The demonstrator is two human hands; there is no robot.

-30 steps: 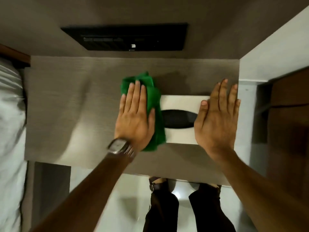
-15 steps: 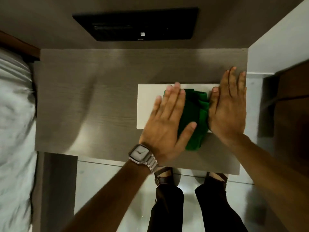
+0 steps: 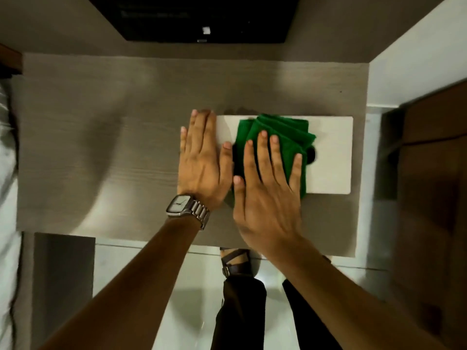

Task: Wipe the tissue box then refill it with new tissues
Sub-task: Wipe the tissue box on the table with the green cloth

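A grey worktop (image 3: pixel 101 147) carries a white tissue box (image 3: pixel 331 157) at its right. The right hand (image 3: pixel 267 195) presses a green cloth (image 3: pixel 278 137) flat on the box, fingers spread. The left hand (image 3: pixel 202 165), fingers straight, braces the box's left end, gripping nothing.

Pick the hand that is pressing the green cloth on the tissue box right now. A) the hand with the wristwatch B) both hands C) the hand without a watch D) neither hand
C: the bare right hand lies flat on the green cloth atop the tissue box, while the left hand, the one with the watch, rests at the box's left edge.
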